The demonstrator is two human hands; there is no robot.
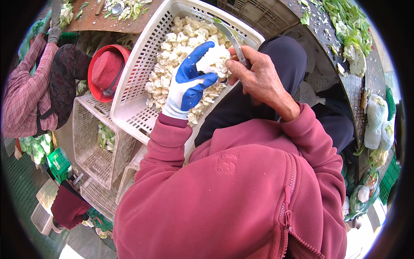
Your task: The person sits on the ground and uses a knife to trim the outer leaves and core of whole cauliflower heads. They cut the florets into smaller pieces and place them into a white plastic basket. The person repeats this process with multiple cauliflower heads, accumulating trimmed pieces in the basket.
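My left hand, in a white glove with blue-coated palm and fingers, holds a piece of cauliflower over a white perforated plastic crate. My bare right hand grips a knife with a curved metal blade; the handle is mostly hidden in the fingers. Its blade points up and to the left, above the crate. The right fingertips are at the edge of the held cauliflower. Many cut cauliflower florets lie heaped in the crate, which stands tilted in view before my knees.
A red tub with a red hat stands left of the crate. Another white crate holds leaf scraps. A co-worker in a checked shirt sits at far left. Tables with trimmings and cauliflower leaves flank the crate.
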